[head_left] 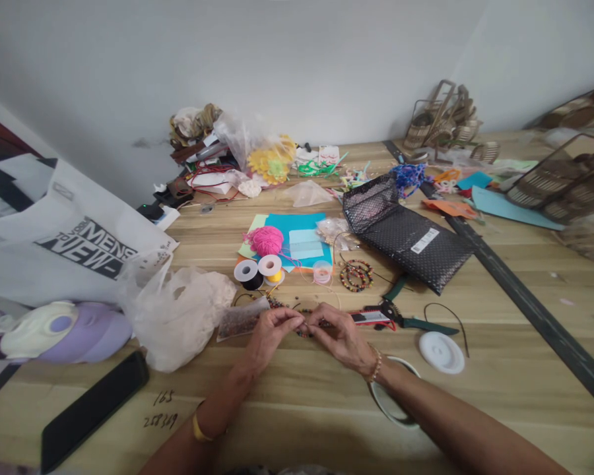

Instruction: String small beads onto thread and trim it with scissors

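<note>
In the middle of the table, my left hand (271,335) and my right hand (344,340) meet fingertip to fingertip, both pinched closed. A small beaded bracelet (303,334) shows around the fingertips; the exact spot they grip is partly hidden. Close to my left hand lies a clear bag of small beads (242,318). Beyond my right hand are pliers with dark green handles (420,324) and a red-edged cutter (373,317). Finished-looking beaded bracelets (356,276) lie stacked farther back. A black thread spool (248,274) and a yellow thread spool (270,268) stand beyond my left hand.
Pink yarn (267,241) rests on blue sheets (297,223). A black bubble mailer (410,237) lies at right, near a white round lid (441,351). Under my right forearm is a white-rimmed ring (391,412). At left are a plastic bag (178,316) and a black phone (96,409).
</note>
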`<state>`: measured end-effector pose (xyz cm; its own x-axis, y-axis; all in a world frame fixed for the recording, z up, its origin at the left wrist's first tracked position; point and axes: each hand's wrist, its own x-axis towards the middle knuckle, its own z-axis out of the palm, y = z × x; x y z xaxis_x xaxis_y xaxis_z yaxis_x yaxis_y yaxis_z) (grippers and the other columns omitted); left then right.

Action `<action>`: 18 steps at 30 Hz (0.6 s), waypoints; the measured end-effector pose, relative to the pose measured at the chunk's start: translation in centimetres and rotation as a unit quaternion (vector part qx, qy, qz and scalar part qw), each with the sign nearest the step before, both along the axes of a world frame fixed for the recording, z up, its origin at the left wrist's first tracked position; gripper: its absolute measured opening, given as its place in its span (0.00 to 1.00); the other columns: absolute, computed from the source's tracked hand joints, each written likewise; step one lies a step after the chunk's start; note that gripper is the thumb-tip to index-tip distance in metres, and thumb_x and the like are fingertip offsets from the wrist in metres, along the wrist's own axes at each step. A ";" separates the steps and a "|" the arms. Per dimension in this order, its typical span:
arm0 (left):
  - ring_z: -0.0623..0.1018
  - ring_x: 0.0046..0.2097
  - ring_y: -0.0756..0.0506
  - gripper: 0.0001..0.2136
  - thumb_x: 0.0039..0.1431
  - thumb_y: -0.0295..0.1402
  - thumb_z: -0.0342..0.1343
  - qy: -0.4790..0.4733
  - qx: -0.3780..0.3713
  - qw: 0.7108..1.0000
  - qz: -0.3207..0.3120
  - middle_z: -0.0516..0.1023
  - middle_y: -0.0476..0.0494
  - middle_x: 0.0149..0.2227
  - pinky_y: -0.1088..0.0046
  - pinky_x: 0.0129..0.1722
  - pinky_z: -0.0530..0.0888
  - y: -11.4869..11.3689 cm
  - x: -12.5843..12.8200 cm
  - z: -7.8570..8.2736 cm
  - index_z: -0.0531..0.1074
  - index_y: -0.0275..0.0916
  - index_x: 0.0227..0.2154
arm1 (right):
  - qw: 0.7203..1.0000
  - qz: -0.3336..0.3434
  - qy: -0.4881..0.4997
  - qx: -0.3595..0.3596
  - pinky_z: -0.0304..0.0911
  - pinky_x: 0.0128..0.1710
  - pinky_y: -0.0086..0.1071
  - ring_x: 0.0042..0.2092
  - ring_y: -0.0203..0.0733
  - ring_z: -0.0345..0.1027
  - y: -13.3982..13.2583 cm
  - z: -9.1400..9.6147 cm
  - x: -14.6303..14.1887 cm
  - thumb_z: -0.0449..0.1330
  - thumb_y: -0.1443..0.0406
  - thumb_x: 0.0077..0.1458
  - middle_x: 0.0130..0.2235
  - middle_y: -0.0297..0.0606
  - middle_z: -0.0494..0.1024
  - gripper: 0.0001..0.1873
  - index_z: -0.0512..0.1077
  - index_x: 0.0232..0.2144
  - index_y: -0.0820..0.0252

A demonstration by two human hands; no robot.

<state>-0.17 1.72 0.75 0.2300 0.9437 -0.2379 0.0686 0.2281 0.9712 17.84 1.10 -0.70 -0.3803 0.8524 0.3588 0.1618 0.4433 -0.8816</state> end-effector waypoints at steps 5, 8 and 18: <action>0.74 0.29 0.47 0.08 0.49 0.36 0.59 0.049 0.050 0.997 0.012 0.77 0.47 0.23 0.72 0.35 0.69 -0.3 0.2 0.5 0.75 0.36 0.22 | 1.000 -0.012 -0.014 -0.007 0.64 0.32 0.29 0.31 0.36 0.67 -0.1 -0.3 0.0 0.57 0.66 0.57 0.30 0.37 0.72 0.04 0.69 0.32 0.61; 0.73 0.30 0.47 0.08 0.50 0.36 0.59 0.071 0.091 0.993 0.016 0.76 0.46 0.24 0.73 0.34 0.68 -0.6 0.3 0.6 0.75 0.36 0.22 | 1.000 -0.016 -0.007 -0.004 0.65 0.34 0.30 0.33 0.37 0.67 -0.1 -0.4 0.0 0.59 0.66 0.56 0.32 0.37 0.73 0.05 0.68 0.36 0.61; 0.73 0.31 0.47 0.07 0.51 0.33 0.59 0.027 0.165 0.986 -0.002 0.75 0.46 0.26 0.73 0.35 0.68 -1.0 0.7 1.4 0.75 0.37 0.22 | 0.999 -0.006 -0.010 0.031 0.66 0.39 0.34 0.40 0.41 0.68 0.0 -0.7 0.0 0.59 0.67 0.55 0.40 0.42 0.73 0.13 0.67 0.44 0.59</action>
<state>0.49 0.68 2.18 0.2291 0.9709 0.0695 0.1235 -0.0999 0.9873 17.83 1.08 -1.38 -0.3774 0.8334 0.4038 0.1860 0.4954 -0.8485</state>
